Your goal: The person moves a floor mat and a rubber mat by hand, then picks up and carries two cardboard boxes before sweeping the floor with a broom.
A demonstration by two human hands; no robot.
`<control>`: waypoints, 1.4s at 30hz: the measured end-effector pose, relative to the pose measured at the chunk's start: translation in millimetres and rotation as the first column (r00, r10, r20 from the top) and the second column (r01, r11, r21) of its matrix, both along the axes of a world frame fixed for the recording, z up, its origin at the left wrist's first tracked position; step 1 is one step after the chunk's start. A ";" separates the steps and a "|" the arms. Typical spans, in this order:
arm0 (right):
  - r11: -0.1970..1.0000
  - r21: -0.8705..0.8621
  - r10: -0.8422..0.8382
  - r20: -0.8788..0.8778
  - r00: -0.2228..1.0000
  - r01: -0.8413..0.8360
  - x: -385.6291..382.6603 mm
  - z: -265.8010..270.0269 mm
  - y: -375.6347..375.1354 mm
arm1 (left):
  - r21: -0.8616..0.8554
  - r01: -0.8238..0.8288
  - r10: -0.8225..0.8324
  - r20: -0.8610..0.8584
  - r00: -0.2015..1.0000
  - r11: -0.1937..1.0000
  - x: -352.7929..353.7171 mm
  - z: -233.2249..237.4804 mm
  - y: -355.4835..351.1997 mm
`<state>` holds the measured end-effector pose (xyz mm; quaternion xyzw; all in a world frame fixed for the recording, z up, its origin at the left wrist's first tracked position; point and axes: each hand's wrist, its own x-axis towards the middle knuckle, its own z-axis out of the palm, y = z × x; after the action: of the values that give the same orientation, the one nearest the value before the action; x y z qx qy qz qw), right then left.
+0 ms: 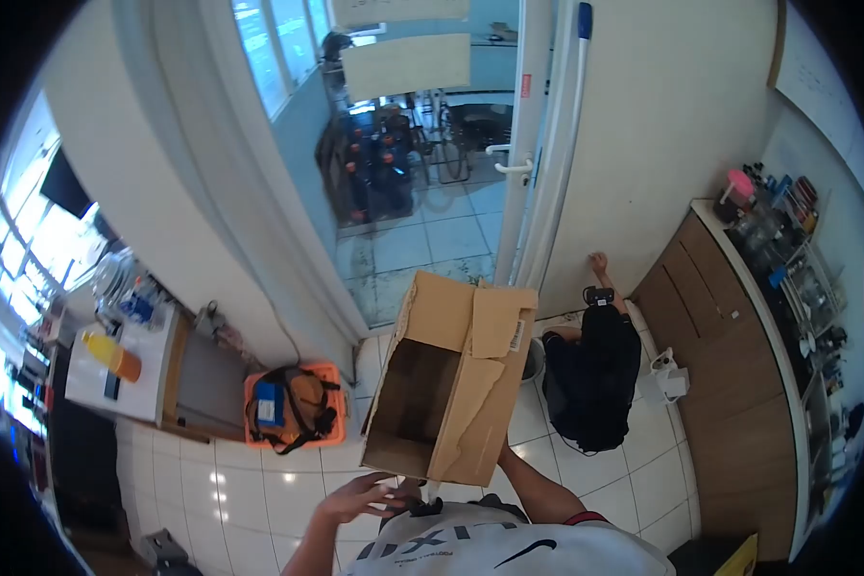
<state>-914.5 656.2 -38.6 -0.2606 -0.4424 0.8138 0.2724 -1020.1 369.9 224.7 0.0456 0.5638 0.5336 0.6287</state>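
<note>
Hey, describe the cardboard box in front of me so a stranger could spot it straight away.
Start at the glass door ahead. Look below it, right before the wearer's pale shirt: there sits the open box. Unlike the orange crate to its left, it is plain brown cardboard, with a ragged torn patch down one side.

The person's right forearm (545, 492) passes behind the cardboard box (490, 413), therefore the right hand is hidden. About the left hand (363, 496), I cannot tell whether its fingertips touch the box. The printing on the label (516, 335) is too small for reading. The box also covers part of a grey container (536, 363). One hand of the crouching person (593, 384) is hidden. At near right, a yellow object (739, 560) is cut by the lower edge.
</note>
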 end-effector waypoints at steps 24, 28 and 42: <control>0.938 0.280 -0.323 0.482 0.814 0.206 -135.3 -6.5 115.6 | 0.041 0.661 0.607 -0.442 -0.660 0.749 -338.5 8.6 687.2; 0.949 0.218 -0.309 0.518 0.797 0.226 -155.8 -9.9 145.2 | -0.366 0.644 0.169 -0.771 -0.614 0.672 -359.4 -8.3 733.8; 0.920 0.264 -0.388 0.489 0.782 0.291 -343.3 30.7 261.3 | -0.354 0.493 -0.077 -0.864 -0.497 0.795 -569.7 -13.7 850.5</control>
<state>-1257.8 917.6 -7.9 -0.5262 -0.5153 0.6047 0.3032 -1589.9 1220.4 211.1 0.7022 0.7036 0.1090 -0.0029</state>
